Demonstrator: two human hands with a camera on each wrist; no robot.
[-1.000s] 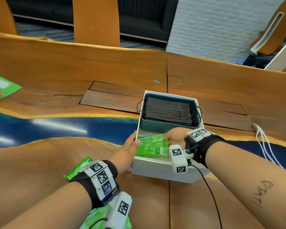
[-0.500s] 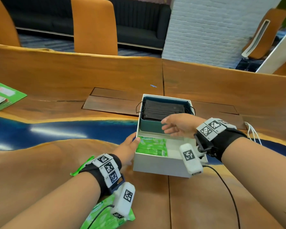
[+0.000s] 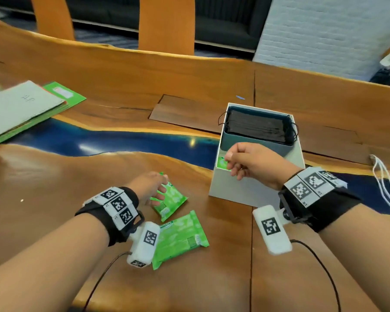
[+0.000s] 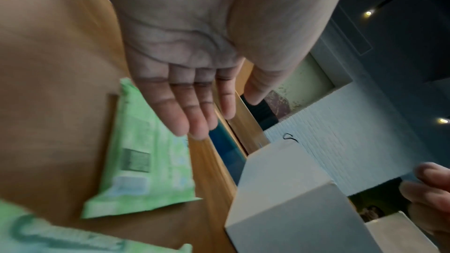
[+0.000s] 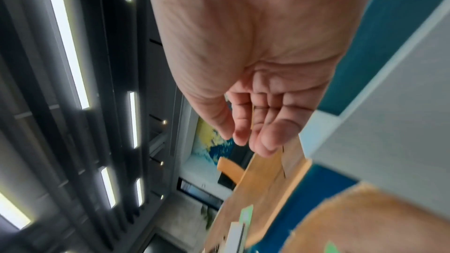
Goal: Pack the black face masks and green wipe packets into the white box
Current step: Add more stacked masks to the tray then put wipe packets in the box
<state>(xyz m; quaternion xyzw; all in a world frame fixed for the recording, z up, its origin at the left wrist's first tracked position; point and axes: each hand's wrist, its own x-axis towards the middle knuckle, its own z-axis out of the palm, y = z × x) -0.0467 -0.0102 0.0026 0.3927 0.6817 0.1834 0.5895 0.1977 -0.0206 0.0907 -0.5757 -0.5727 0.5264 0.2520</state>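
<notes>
The white box (image 3: 230, 190) stands on the wooden table, and a stack of black face masks (image 3: 256, 126) fills its far half. One green wipe packet (image 3: 222, 163) lies in the near half. My right hand (image 3: 231, 165) hovers over that near half with fingers loosely curled, holding nothing (image 5: 243, 139). Two more green packets lie left of the box, one farther (image 3: 170, 204) and one nearer (image 3: 180, 239). My left hand (image 3: 161, 188) reaches over the farther packet (image 4: 146, 161) with straight fingers (image 4: 226, 116). Whether it touches the packet is unclear.
Papers on a green folder (image 3: 20, 106) lie at the table's far left. A white cord (image 3: 383, 183) trails at the right edge. A dark inlaid panel (image 3: 178, 111) sits behind the box. Orange chair backs (image 3: 166, 25) stand beyond the table.
My right hand let go of the packet inside the box and rose above it. My left hand left the box's side and moved left over a packet on the table.
</notes>
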